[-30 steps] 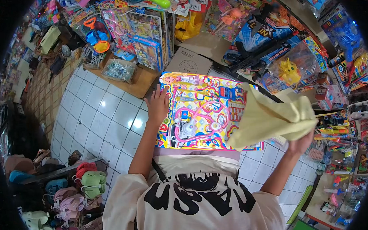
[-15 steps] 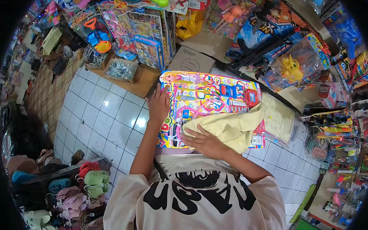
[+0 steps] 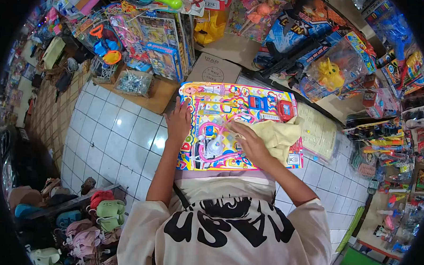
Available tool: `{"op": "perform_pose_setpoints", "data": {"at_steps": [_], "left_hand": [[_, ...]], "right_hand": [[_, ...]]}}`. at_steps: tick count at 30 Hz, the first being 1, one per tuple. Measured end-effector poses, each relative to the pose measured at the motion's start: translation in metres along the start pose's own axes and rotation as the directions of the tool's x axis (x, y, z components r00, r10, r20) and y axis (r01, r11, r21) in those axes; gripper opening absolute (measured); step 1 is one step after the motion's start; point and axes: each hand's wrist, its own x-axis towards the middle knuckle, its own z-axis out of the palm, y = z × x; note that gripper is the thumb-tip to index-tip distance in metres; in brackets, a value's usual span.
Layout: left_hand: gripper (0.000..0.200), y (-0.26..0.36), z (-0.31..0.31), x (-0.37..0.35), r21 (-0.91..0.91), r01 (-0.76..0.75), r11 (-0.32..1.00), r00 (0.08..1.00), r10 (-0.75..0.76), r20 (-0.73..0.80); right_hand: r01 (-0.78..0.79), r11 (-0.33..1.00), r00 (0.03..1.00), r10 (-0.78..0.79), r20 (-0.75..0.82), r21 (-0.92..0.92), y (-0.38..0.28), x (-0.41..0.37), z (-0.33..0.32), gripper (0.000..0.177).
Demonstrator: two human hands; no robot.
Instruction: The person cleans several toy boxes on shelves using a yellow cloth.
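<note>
A flat toy doctor set on a bright printed card (image 3: 223, 92) lies in front of my body, with a pink stethoscope (image 3: 205, 153) visible among its pieces. My left hand (image 3: 178, 122) rests open on the card's left edge, fingers spread. Bunched on the right half of the set is a pale yellow cloth (image 3: 280, 135). My right hand (image 3: 251, 144) presses on the cloth, fingers pointing up and left across the middle of the set. The cloth covers part of the toy pieces, and how it runs under my palm is hidden.
A wall clock box (image 3: 215, 68) lies just beyond the card. Packaged toys, including a black toy gun (image 3: 296, 53), fill the far side. A clear box of beads (image 3: 133, 83) stands at the left. Clogs (image 3: 109, 211) are racked lower left. Plastic-wrapped paper (image 3: 316, 130) lies at the right.
My right hand has moved up and to the right with the cloth, uncovering the stethoscope. The cloth is more bunched. My left hand stays on the left edge.
</note>
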Motion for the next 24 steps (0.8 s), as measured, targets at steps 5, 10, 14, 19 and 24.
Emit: {"op": "perform_pose_setpoints", "data": {"at_steps": [5, 10, 14, 19, 24], "left_hand": [[0.039, 0.0, -0.005, 0.0, -0.027, 0.015, 1.0, 0.999, -0.014, 0.029], [0.039, 0.006, -0.008, -0.001, -0.05, 0.036, 0.998, 0.998, -0.033, 0.062], [0.039, 0.002, 0.001, 0.002, -0.024, 0.018, 1.0, 0.999, -0.017, 0.044], [0.038, 0.003, -0.002, 0.0, -0.032, 0.014, 0.999, 0.999, -0.013, 0.035], [0.038, 0.004, -0.006, -0.003, -0.057, 0.016, 0.998, 1.0, -0.015, 0.014]], "right_hand": [[0.185, 0.897, 0.979, -0.131, 0.159, -0.402, 0.026, -0.02, 0.05, 0.034], [0.258, 0.91, 0.917, -0.125, 0.38, -0.323, 0.014, -0.016, 0.001, 0.023], [0.081, 0.914, 0.993, -0.04, 0.11, -0.399, 0.016, -0.005, -0.019, 0.023], [0.221, 0.848, 0.972, -0.153, 0.176, -0.481, 0.026, -0.008, 0.012, 0.03], [0.229, 0.933, 0.914, -0.109, 0.39, -0.276, 0.034, -0.021, -0.006, 0.026]]}}
